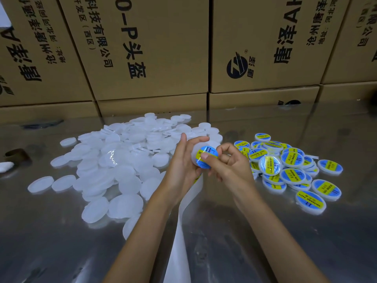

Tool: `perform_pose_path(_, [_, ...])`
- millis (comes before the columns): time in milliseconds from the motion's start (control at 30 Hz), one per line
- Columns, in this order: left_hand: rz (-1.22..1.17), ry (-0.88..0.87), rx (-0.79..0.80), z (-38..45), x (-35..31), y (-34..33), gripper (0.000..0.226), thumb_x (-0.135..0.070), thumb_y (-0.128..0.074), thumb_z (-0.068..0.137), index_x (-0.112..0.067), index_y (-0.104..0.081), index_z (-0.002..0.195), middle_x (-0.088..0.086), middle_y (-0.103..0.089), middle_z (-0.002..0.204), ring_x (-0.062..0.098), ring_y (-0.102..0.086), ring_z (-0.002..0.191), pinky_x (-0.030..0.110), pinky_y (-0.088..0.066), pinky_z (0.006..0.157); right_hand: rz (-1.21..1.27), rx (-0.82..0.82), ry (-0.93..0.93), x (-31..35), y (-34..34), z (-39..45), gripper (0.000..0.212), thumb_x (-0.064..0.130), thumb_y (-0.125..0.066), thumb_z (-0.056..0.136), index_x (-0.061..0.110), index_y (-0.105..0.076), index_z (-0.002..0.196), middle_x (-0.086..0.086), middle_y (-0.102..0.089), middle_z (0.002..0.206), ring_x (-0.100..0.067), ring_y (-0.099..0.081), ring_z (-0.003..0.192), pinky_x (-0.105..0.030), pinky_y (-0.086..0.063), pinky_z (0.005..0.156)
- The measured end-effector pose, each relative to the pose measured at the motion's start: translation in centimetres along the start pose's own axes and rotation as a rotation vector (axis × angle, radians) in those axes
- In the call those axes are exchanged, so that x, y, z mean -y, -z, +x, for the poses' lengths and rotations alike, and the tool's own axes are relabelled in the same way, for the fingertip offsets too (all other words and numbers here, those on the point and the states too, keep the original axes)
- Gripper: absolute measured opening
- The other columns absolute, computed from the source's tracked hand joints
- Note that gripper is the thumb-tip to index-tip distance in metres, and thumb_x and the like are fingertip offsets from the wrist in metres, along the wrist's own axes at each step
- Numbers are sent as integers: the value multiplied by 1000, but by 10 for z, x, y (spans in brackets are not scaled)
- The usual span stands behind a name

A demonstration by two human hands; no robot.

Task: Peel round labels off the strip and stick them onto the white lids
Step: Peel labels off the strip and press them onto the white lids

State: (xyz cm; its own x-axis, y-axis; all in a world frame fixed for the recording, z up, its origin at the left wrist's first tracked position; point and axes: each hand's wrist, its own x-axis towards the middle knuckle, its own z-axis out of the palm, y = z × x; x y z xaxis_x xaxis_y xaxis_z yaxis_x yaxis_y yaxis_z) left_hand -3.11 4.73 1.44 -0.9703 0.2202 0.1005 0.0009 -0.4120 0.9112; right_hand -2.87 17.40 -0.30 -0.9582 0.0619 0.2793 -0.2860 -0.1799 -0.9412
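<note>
My left hand [183, 160] grips a white lid [197, 148] above the table, fingers curled round its edge. A round blue and yellow label [208, 155] lies on the lid's face. My right hand [228, 164] presses its thumb on that label, the other fingers curled. A white backing strip [179, 231] hangs from under my left hand down toward the frame's bottom edge. A pile of plain white lids [122, 160] is spread out to the left. Several labelled lids [289, 164] lie heaped to the right.
The table [265, 242] is shiny metal. A wall of brown cardboard boxes [155, 50] stands along its far edge. At the far left sit a dark brown ring [17, 155] and a white scrap [5, 166].
</note>
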Motion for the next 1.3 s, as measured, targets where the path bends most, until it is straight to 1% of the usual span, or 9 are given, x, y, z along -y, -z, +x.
perform_pose_path(167, [16,1,24,-1,2,-4,61,-53,-24,104,-7,-57,126,17,-61,103,29,-62,91,29,-55,69,2,-45,6,-3,1,1,32,10,-78,82,12,-46,80,4,-59,54,-8,-52,45,-14,-41,47])
perform_pose_path(500, [84,5,35,-1,5,-9,54,-49,-26,104,-9,-56,125,12,-63,103,28,-61,99,32,-55,83,-96,-113,27,-10,2,6,35,10,-79,81,14,-45,76,3,-55,52,-8,-51,47,-16,-42,50])
perform_pose_path(633, [92,-2,21,-1,6,-8,48,-47,-29,105,-13,-58,124,5,-71,98,23,-69,99,33,-54,92,-246,-118,-8,-16,4,6,36,33,-82,76,18,-49,81,-3,-57,56,-13,-52,53,-26,-44,59])
perform_pose_path(767, [-7,11,-17,-1,4,-8,47,-43,-31,106,-10,-54,130,18,-67,112,25,-70,105,35,-51,100,-496,-202,11,-21,7,5,56,69,-74,63,27,-45,86,7,-59,57,-3,-52,52,-29,-40,58])
perform_pose_path(900, [-73,18,1,-3,3,-8,47,-44,-31,106,-11,-56,128,20,-67,116,27,-65,108,38,-47,104,-668,-202,80,-21,6,1,66,86,-60,57,23,-42,70,10,-49,55,-8,-46,53,-30,-36,54])
perform_pose_path(967, [-47,24,7,-3,4,-8,48,-45,-30,107,-12,-57,128,18,-69,114,28,-65,106,41,-45,107,-708,-178,140,-20,4,-2,65,85,-56,63,22,-40,61,12,-47,51,-10,-44,52,-30,-33,52])
perform_pose_path(1100, [-58,34,29,-4,2,-7,44,-40,-32,107,-11,-55,132,17,-71,120,29,-69,105,38,-50,101,-735,-183,207,-19,5,-2,59,70,-53,83,21,-34,57,12,-45,52,-12,-40,52,-32,-31,51])
perform_pose_path(1200, [91,7,46,-2,2,-5,32,-16,-40,105,-13,-55,134,16,-69,125,27,-66,115,35,-52,101,-745,-193,241,-20,5,-1,53,57,-47,96,25,-32,56,12,-45,51,-13,-36,51,-33,-28,51])
perform_pose_path(1300, [250,-47,6,-3,4,0,42,2,-46,99,-19,-62,131,13,-70,121,21,-69,104,27,-56,87,-720,-215,232,-24,7,2,50,47,-43,101,26,-34,56,5,-38,46,-12,-34,51,-33,-28,53])
